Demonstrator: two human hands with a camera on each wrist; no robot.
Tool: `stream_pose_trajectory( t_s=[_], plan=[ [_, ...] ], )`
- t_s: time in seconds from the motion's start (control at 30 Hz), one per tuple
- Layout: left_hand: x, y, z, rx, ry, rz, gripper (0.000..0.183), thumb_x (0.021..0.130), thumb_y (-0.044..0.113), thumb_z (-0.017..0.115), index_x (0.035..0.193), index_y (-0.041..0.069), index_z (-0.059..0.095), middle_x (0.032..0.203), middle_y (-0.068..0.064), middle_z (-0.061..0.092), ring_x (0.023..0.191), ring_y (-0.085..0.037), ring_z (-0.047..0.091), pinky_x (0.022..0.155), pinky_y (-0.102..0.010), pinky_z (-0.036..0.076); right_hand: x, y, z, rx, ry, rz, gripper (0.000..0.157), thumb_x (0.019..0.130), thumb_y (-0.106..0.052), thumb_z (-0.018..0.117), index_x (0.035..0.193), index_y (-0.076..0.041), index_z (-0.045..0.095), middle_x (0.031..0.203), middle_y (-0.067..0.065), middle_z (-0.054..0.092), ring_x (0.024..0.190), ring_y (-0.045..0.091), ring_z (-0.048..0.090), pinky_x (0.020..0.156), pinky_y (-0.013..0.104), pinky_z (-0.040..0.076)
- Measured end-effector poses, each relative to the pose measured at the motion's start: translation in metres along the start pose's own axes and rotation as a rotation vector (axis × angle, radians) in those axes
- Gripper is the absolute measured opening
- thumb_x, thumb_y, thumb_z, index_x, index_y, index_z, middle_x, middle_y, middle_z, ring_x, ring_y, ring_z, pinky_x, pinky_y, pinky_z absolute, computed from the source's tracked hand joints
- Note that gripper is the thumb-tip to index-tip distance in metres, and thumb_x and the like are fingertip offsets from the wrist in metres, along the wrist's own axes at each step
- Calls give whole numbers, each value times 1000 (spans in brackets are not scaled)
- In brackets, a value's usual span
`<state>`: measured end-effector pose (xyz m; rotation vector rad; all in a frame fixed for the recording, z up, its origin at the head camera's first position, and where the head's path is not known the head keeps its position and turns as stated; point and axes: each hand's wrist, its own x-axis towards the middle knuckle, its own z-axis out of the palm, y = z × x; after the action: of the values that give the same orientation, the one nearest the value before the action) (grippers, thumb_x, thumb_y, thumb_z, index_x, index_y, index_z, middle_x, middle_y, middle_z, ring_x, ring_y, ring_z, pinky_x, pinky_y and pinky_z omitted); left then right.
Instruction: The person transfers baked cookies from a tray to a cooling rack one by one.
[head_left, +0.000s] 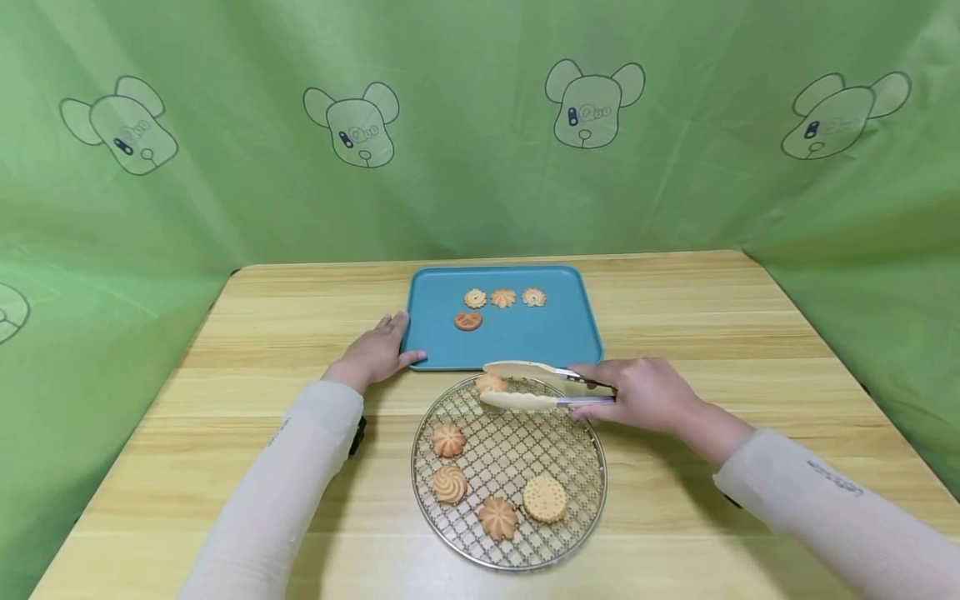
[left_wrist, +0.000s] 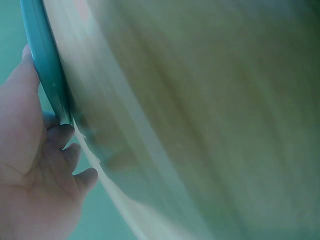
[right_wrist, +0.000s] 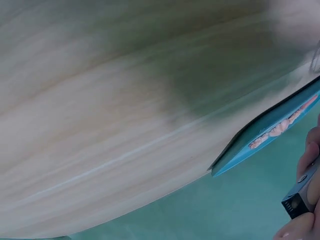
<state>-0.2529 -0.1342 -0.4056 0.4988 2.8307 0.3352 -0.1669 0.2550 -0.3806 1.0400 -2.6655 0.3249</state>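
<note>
My right hand [head_left: 648, 392] grips a pair of tongs [head_left: 521, 401] by the metal handles. Their pale tips reach over the back of a round wire rack [head_left: 525, 433], one on either side of a small cookie [head_left: 492, 383], which they partly cover. Beyond the rack lies a blue tray [head_left: 525, 342] with a pretzel-shaped cookie [head_left: 468, 321] and a row of three flower-shaped cookies, the middle one [head_left: 503, 297] ridged. At its front left corner rests my left hand [head_left: 377, 352], thumb at the rim and fingers along the side.
Several cookies lie on the rack: a star-shaped one [head_left: 448, 440], a swirled one [head_left: 450, 484], another star-shaped one [head_left: 498, 518] and a round dotted one [head_left: 545, 498]. A green curtain [head_left: 465, 208] stands around the wooden table [head_left: 697, 308].
</note>
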Motion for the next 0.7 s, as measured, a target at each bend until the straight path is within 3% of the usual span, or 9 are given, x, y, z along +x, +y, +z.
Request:
stream_pose_trajectory(
  t_s=[0.47, 0.7],
  plan=[
    [-2, 0, 0, -14, 1, -4, 85, 96, 52, 46, 151, -1, 8, 157, -16, 10, 142, -35, 9, 115, -46, 14, -3, -4, -2, 65, -49, -161, 62, 70, -52, 78, 117, -13, 69, 87, -1, 72, 57, -1, 55, 52, 22, 51],
    [-1, 0, 0, -13, 0, -4, 86, 95, 53, 46, 151, 0, 8, 157, -15, 9, 143, -34, 8, 115, -44, 13, -4, -4, -2, 97, -60, -243, 62, 71, -51, 78, 117, -11, 69, 97, 3, 72, 66, 9, 67, 58, 25, 56]
  ],
)
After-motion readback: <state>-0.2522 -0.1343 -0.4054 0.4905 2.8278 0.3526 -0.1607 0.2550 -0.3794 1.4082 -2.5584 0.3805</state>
